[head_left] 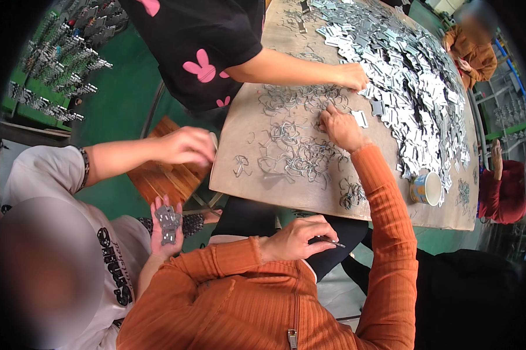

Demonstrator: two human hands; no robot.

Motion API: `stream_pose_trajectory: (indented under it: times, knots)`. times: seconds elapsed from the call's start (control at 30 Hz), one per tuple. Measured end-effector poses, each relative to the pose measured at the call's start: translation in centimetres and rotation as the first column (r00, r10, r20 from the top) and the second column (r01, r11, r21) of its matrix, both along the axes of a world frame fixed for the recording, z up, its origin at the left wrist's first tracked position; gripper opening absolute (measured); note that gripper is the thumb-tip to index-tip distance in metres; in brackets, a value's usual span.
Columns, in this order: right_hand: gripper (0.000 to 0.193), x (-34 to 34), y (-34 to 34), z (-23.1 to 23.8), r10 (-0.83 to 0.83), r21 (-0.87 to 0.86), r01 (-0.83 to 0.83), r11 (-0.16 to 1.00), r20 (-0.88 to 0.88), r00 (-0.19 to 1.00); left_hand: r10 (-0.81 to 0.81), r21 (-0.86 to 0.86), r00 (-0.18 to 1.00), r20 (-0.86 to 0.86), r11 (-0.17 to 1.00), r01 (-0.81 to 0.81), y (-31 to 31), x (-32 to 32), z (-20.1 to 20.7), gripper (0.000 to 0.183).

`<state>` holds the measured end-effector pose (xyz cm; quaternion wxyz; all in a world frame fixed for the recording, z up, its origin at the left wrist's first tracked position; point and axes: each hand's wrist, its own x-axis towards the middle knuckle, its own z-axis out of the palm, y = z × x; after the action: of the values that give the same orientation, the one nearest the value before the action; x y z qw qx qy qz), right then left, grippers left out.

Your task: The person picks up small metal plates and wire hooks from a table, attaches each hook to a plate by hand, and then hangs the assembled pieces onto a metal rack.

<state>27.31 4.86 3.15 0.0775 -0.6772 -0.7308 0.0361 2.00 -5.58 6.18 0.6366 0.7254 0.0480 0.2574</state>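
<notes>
Wire clips (295, 153) lie tangled in loose heaps across the left half of the table (239, 131), smaller clump by its near edge. My right hand (340, 129) is over the table, fingers bent and bunched, tips down at the clips; can't tell if they pinch one. Just beside that hand, toward the table's middle, one pale metal plate (361, 119) lies apart from the big pile of flat metal plates (411, 96), which runs from the table's far end down its right half.

My left hand (297, 239) is off the table, in front of its near edge, above my lap; thumb and fingers closed on a small dark metal piece (335, 242), end sticking out to the right. Exact shape mostly hidden by the fingers.

Paper cup (426, 188) stands on the table near its near-right corner, touching or just beside the plates, can't tell which. Co-worker in a black top reaches in over the table's left edge, hand (351, 77) at the plate pile's border. Left of the table, a second co-worker has grey metal parts (168, 223) on one open palm, other hand (187, 146), blurred, above a wooden stool (172, 175).
</notes>
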Motion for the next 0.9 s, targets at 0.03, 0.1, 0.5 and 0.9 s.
stream_pose_trajectory:
  times: [0.03,0.1,0.5,0.9]
  knots:
    - [0.007,-0.1,-0.2,-0.1,0.002,0.055,-0.005,0.999,0.042,0.999,0.005,-0.001,1.0,0.003,1.0,-0.005,0.0,0.0,-0.1,0.021]
    - [0.007,0.6,0.0,-0.9,-0.01,0.082,0.026,0.996,-0.181,0.983,0.007,-0.002,1.0,0.002,1.0,-0.007,-0.1,-0.1,-0.2,0.021]
    - [0.019,-0.1,-7.7,4.4,-0.25,-0.315,0.389,0.866,-0.945,-0.21,0.061,0.007,0.996,-0.07,0.998,-0.061,-0.1,-0.4,0.6,0.014]
    - [0.014,-14.0,-23.1,10.1,-0.163,-0.351,0.596,0.723,-0.924,-0.346,0.152,0.085,0.988,-0.041,0.985,-0.148,0.3,0.1,0.2,0.013]
